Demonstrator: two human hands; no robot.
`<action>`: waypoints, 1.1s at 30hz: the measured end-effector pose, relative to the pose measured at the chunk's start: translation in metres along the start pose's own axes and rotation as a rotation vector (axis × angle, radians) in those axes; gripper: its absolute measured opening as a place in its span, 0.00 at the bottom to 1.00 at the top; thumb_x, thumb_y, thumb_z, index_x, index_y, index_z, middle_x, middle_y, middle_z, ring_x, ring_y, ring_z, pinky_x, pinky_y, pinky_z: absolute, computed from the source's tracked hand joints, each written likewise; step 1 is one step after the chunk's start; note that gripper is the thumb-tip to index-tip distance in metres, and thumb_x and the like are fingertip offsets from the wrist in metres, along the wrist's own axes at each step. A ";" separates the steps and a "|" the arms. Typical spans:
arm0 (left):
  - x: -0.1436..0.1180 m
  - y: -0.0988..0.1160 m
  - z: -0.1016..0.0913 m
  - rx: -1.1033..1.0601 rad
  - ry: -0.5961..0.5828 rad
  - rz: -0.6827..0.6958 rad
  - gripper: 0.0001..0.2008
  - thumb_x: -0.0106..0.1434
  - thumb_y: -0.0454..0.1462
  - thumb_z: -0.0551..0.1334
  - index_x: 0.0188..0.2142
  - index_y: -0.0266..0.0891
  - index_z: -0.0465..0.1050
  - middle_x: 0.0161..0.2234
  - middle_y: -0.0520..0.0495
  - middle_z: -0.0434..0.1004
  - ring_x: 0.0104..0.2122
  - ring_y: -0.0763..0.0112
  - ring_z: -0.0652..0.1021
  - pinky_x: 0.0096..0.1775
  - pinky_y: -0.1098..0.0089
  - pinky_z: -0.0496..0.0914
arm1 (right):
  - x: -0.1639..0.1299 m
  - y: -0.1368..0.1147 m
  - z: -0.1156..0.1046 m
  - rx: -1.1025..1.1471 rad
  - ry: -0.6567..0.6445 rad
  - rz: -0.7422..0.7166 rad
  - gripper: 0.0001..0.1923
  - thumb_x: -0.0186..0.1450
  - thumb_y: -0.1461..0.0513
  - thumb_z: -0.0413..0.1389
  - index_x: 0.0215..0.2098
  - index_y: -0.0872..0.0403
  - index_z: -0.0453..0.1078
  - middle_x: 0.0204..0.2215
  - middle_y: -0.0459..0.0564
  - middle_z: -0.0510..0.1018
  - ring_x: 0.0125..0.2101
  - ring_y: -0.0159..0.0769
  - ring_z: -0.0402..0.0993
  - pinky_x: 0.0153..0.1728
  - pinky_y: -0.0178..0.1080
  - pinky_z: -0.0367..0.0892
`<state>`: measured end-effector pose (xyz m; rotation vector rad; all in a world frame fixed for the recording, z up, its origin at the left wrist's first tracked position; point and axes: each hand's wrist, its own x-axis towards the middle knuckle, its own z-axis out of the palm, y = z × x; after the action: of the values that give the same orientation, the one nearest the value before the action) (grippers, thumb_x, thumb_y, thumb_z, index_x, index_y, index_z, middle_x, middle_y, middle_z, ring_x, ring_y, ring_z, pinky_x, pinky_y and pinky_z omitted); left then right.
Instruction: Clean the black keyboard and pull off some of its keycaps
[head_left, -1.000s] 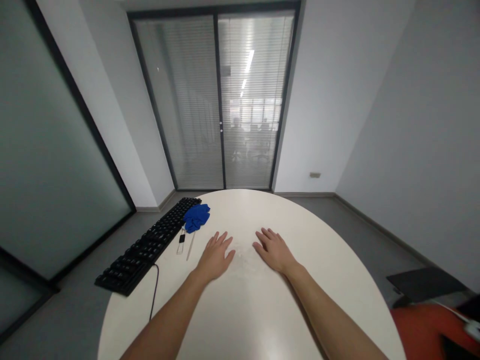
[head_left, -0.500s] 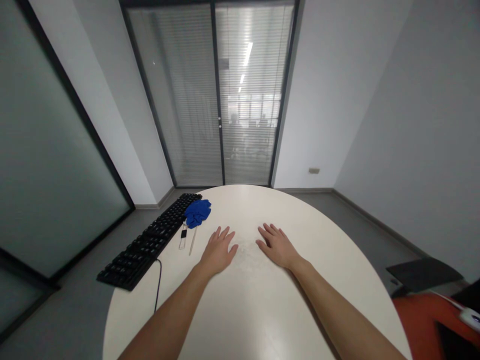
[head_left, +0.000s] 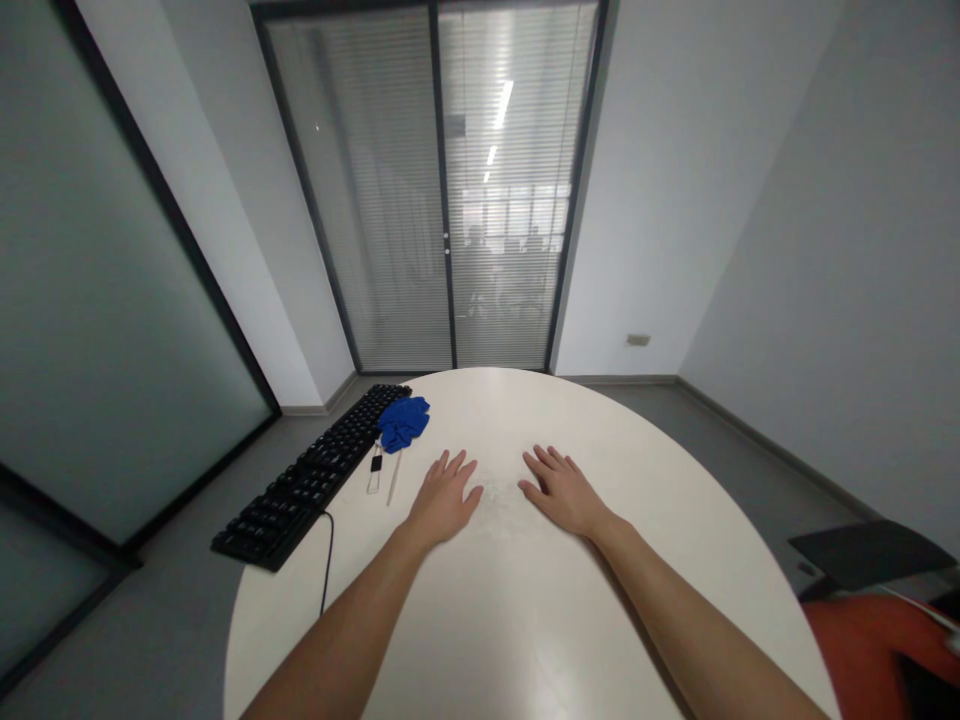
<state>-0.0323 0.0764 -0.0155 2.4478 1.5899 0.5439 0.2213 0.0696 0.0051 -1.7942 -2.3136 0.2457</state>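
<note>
Round white bench [head_left: 525, 620] fills the lower frame, with glass partitions and a blinds-covered sliding door behind it.

Black keyboard [head_left: 315, 475] lies diagonally on the bench's left edge, overhanging it a bit, its cable trailing back toward the person. Key legends too small to read, no brand visible.

Orange seat [head_left: 870, 650] sits at lower right, just off the bench, with a dark flat panel beside it.

Left hand [head_left: 444, 500] is palm down, flat on the bench, fingers [head_left: 459, 466] spread and straight, holding nothing. Right hand [head_left: 562, 490] is the same: palm down, fingers spread, nothing in it. Hands are near each other with bare bench between; that patch looks slightly smudged or dusty, can't tell more.

Blue cloth [head_left: 403, 422] is bunched up at the far end of the keyboard, touching or just beside it, well forward-left of the left hand.

Small clip-like tool with a black head [head_left: 375, 468] and a thin pale stick [head_left: 393, 482] lie side by side between the keyboard and the left hand, apart from both. No writing readable on either.

Progress, my read: nothing picked up, cloth and small tools look untouched, keyboard intact as far as visible. Work looks not started; all of it is left.
</note>
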 end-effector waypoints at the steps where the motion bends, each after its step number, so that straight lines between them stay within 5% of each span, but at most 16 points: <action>1: 0.000 0.000 -0.001 0.002 -0.006 -0.002 0.27 0.70 0.48 0.52 0.65 0.40 0.63 0.69 0.43 0.55 0.69 0.48 0.52 0.66 0.50 0.49 | 0.000 0.000 0.000 0.000 -0.002 0.003 0.35 0.71 0.47 0.45 0.70 0.54 0.54 0.71 0.56 0.49 0.70 0.51 0.41 0.67 0.54 0.42; 10: 0.000 0.001 -0.002 -0.032 0.002 -0.001 0.27 0.70 0.47 0.53 0.64 0.39 0.63 0.68 0.42 0.56 0.69 0.49 0.52 0.66 0.49 0.49 | 0.001 0.002 0.002 0.005 0.003 -0.013 0.35 0.71 0.46 0.44 0.70 0.54 0.54 0.71 0.56 0.49 0.70 0.52 0.41 0.66 0.54 0.42; 18: 0.011 -0.006 -0.022 -0.121 0.298 -0.078 0.23 0.67 0.42 0.55 0.60 0.37 0.67 0.61 0.40 0.69 0.61 0.56 0.67 0.64 0.56 0.58 | 0.003 0.003 0.003 0.005 0.008 -0.016 0.34 0.71 0.47 0.44 0.70 0.54 0.55 0.71 0.56 0.50 0.70 0.52 0.42 0.66 0.55 0.43; 25: 0.025 -0.066 -0.054 -0.206 0.446 -0.402 0.22 0.67 0.44 0.55 0.56 0.34 0.68 0.54 0.34 0.74 0.53 0.55 0.75 0.54 0.57 0.69 | 0.003 0.003 0.003 0.012 0.008 -0.019 0.35 0.71 0.46 0.44 0.70 0.54 0.55 0.71 0.56 0.50 0.70 0.53 0.42 0.66 0.54 0.42; 33: -0.010 -0.138 -0.109 0.010 0.460 -0.468 0.28 0.62 0.43 0.58 0.58 0.31 0.67 0.59 0.33 0.68 0.60 0.47 0.67 0.63 0.53 0.57 | 0.002 -0.002 0.001 0.009 0.011 -0.004 0.34 0.71 0.48 0.45 0.70 0.54 0.56 0.70 0.57 0.51 0.70 0.54 0.43 0.66 0.55 0.42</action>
<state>-0.1951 0.1189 0.0359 1.9301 2.2452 1.0559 0.2185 0.0709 0.0045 -1.7819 -2.3051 0.2453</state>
